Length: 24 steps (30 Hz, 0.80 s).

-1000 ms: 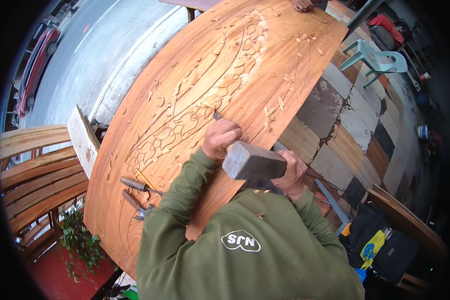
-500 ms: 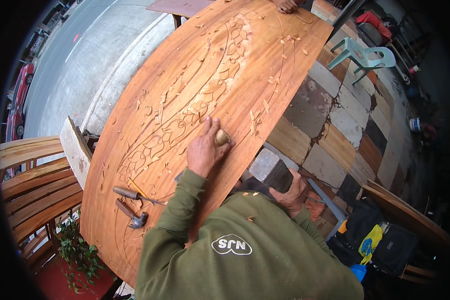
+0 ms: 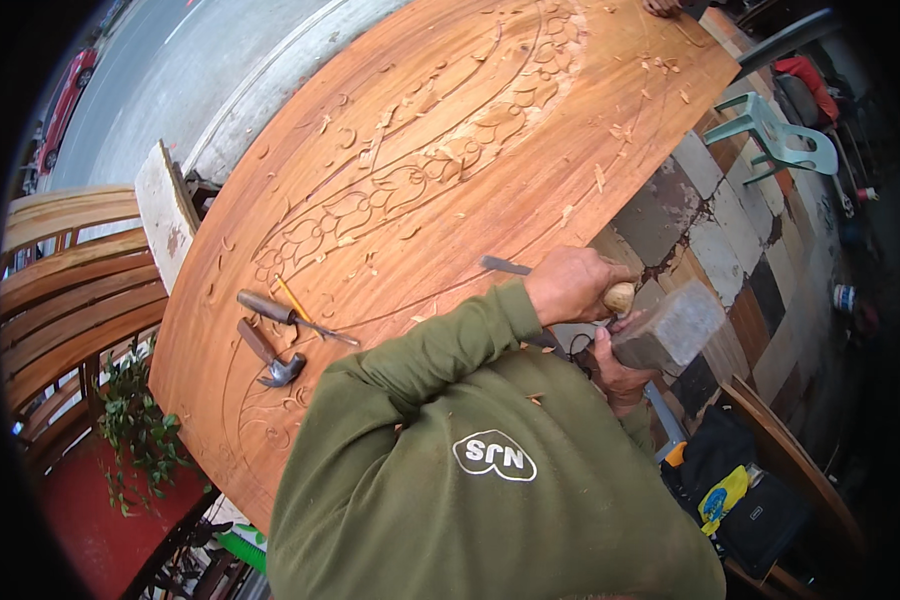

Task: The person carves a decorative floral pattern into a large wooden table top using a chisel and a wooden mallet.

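Observation:
My left hand [image 3: 573, 285] is closed around a chisel [image 3: 505, 265], its flat metal blade lying out over the panel's right edge and its rounded wooden butt showing past my fingers. Close beside it, my right hand [image 3: 620, 375] grips a heavy grey block-headed mallet [image 3: 682, 325]; the mallet's handle is mostly hidden. Under the chisel blade spreads a large brown wooden panel [image 3: 450, 250] carved with a band of leaves and flowers. On its near left part lie a wooden-handled gouge [image 3: 267, 306], a yellow pencil [image 3: 290, 297] and a claw hammer [image 3: 284, 370].
Wood shavings [image 3: 460, 153] are scattered over the panel. Another person's hand [image 3: 662, 7] rests at its far end. A slatted wooden bench [image 3: 80, 300] and a leafy plant [image 3: 140, 420] stand at left. A pale green plastic chair [image 3: 770, 135] and dark bags [image 3: 770, 515] are at right.
My left hand has moved with the chisel from the middle of the panel to its right edge, beside the mallet. The view has shifted, and several shavings near the right edge have gone.

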{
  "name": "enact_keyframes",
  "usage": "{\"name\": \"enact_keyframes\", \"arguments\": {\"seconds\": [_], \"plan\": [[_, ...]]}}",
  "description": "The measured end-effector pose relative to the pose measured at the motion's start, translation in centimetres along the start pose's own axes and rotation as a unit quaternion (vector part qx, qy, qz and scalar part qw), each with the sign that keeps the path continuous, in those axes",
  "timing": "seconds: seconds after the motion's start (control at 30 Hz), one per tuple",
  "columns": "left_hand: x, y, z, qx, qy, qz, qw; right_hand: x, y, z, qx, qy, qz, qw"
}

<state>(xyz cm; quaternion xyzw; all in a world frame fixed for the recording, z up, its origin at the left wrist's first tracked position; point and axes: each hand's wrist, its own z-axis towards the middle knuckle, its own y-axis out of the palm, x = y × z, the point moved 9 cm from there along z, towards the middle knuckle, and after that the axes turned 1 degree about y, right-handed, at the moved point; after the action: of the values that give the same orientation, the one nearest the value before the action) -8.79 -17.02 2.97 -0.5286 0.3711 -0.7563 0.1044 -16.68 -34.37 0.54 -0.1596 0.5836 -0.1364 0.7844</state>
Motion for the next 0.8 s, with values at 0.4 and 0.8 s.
{"name": "enact_keyframes", "arguments": {"seconds": [0.4, 0.8], "plan": [[-2.8, -7.8, -3.4, 0.095, 0.178, 0.099, 0.974, -1.4, 1.6, -0.4, -0.092, 0.012, -0.052, 0.994], [-3.1, -8.9, -4.4, 0.138, 0.224, 0.059, 0.963, -7.6, 3.5, 3.6, -0.003, -0.203, -0.028, 0.979]]}}
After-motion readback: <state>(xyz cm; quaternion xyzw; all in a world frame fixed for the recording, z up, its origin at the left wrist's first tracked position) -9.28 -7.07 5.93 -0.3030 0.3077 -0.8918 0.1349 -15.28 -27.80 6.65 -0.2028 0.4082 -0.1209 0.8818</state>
